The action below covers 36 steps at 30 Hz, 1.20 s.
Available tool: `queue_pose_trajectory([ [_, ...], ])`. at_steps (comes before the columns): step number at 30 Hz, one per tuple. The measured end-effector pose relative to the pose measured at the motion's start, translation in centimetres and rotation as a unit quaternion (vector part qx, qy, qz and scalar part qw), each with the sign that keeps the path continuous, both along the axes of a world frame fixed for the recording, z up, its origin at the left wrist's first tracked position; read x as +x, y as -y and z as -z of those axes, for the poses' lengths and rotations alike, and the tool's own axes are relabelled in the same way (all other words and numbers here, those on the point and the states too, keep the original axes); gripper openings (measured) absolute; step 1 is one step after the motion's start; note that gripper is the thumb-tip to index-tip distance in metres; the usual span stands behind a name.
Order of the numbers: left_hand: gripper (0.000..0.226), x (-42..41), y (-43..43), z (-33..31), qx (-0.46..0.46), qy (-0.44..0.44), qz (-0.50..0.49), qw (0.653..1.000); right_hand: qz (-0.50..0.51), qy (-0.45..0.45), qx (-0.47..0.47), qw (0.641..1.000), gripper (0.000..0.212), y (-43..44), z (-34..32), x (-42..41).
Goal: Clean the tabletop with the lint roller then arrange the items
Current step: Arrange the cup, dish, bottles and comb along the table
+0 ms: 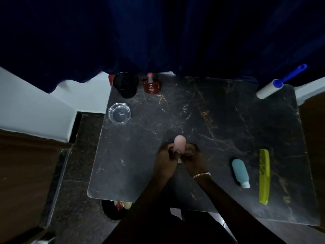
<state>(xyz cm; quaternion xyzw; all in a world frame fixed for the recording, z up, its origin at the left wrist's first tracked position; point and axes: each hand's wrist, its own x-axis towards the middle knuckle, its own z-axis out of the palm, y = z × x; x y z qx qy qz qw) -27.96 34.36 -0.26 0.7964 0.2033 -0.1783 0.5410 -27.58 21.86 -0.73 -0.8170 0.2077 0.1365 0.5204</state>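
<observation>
A pink squeeze bottle (180, 144) stands bottom-up over the middle of the dark marble tabletop (202, 120), its white cap end hidden between my hands. My left hand (166, 156) and my right hand (193, 158) both grip its lower part. The lint roller (270, 88), white with a blue handle, lies at the far right corner. A teal bottle (240, 171) with a white cap and a yellow-green comb (264, 175) lie at the near right.
At the far left stand a black cup (125, 84) and a red perfume bottle (151, 85), with a glass ashtray (119, 113) in front of them. Dark blue curtains (158, 32) hang behind the table. Floor lies to the left.
</observation>
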Motion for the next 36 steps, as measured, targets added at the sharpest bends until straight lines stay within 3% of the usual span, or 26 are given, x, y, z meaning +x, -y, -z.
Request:
queue_pose_trajectory([
  [5, 0.037, 2.0, -4.3, 0.0, -0.022, 0.027, -0.026, 0.999, -0.033, 0.030, -0.043, 0.998, 0.036, -4.1, -0.1, 2.7],
  [11, 0.058, 6.7, -8.0, 0.1, -0.045, 0.089, -0.012, 0.995, -0.070, 0.090, -0.090, 0.989, 0.035, -8.5, -0.5, 8.9],
  [14, 0.058, 9.4, -9.7, 0.5, -0.029, 0.113, 0.006, 0.993, -0.094, 0.118, -0.124, 0.981, 0.054, -10.3, -0.5, 12.1],
  [18, 0.059, 12.3, -11.0, 0.9, -0.034, 0.131, 0.008, 0.991, -0.082, 0.152, -0.095, 0.980, 0.026, -11.6, 0.2, 15.4],
  [21, 0.059, 13.4, -11.4, 1.7, -0.063, 0.138, -0.003, 0.988, -0.082, 0.157, -0.065, 0.982, 0.022, -12.1, 1.0, 16.9],
  [25, 0.054, 14.3, -11.9, 2.9, -0.077, 0.148, 0.000, 0.986, -0.098, 0.157, -0.107, 0.977, 0.028, -12.3, 2.3, 17.8],
  [36, 0.054, 14.3, -12.5, 3.7, -0.078, 0.141, -0.002, 0.987, -0.111, 0.166, -0.116, 0.973, 0.031, -12.8, 3.4, 17.7],
])
